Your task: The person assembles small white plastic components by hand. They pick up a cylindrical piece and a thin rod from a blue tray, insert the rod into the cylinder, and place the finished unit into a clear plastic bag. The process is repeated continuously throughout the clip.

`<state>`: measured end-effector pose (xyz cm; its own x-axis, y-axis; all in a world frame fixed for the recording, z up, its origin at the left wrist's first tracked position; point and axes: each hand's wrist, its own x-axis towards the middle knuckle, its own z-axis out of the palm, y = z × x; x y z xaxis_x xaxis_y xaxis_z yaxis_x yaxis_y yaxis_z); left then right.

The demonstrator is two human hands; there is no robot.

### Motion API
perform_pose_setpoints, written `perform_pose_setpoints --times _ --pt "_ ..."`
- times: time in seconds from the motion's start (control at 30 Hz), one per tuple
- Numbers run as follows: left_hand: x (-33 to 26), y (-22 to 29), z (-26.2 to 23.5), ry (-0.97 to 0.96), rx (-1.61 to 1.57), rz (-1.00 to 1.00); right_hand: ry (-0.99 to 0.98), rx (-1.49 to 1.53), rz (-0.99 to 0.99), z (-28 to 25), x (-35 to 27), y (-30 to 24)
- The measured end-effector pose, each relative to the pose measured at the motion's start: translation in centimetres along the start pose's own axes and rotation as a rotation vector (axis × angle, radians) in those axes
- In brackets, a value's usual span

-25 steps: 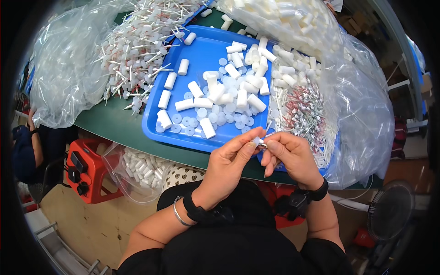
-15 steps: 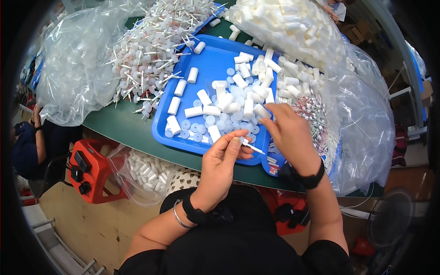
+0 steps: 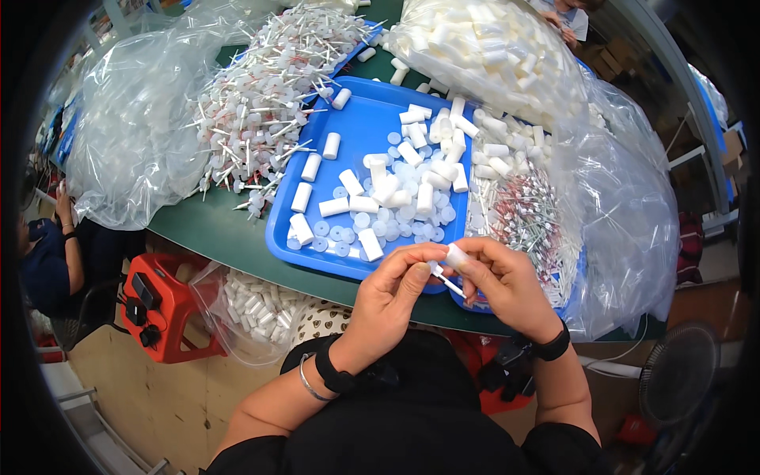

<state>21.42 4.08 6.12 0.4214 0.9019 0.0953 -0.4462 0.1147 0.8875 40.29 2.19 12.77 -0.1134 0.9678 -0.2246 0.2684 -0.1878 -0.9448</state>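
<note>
In front of my body, below the near edge of the blue tray (image 3: 361, 131), both hands come close together. Closed finger and thumb of my left hand (image 3: 386, 299) pinch a thin white stick (image 3: 453, 286) with a small translucent disc at its upper end. Between the fingers of my right hand (image 3: 507, 286) is a short white cylinder (image 3: 456, 256), held beside the disc end of the stick. Whether the two pieces touch is hard to make out. White cylinders (image 3: 431, 176) and flat translucent discs (image 3: 342, 248) lie loose in the tray.
Left of the tray lies a heap of sticks fitted with discs (image 3: 261, 95), near a clear plastic bag (image 3: 131, 134). At right are thin sticks with red parts (image 3: 526, 210) and a large bag of white cylinders (image 3: 491, 51). A red stool (image 3: 170, 305) stands below the table.
My right hand has moved from the tray's right side toward me and now holds a white cylinder beside the stick. My left hand keeps its pinch on the stick.
</note>
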Motion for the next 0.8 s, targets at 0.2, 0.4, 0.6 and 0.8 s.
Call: perform_pose_setpoints --times 0.2,0.4,0.6,0.8 --pt "0.0 0.6 0.0 -0.066 0.135 -0.099 0.035 0.242 0.079 -0.9 -1.0 2.0" --pt "0.1 0.7 -0.7 -0.183 0.188 -0.268 0.017 -0.368 -0.137 -1.5 -1.6 1.7" --pt "-0.2 1.4 -0.9 -0.312 0.270 -0.259 -0.195 0.264 0.287 -3.3 -1.7 2.5" --pt "-0.4 -0.1 -0.4 -0.180 -0.028 -0.345 -0.071 -0.118 -0.004 -1.3 -3.3 2.3"
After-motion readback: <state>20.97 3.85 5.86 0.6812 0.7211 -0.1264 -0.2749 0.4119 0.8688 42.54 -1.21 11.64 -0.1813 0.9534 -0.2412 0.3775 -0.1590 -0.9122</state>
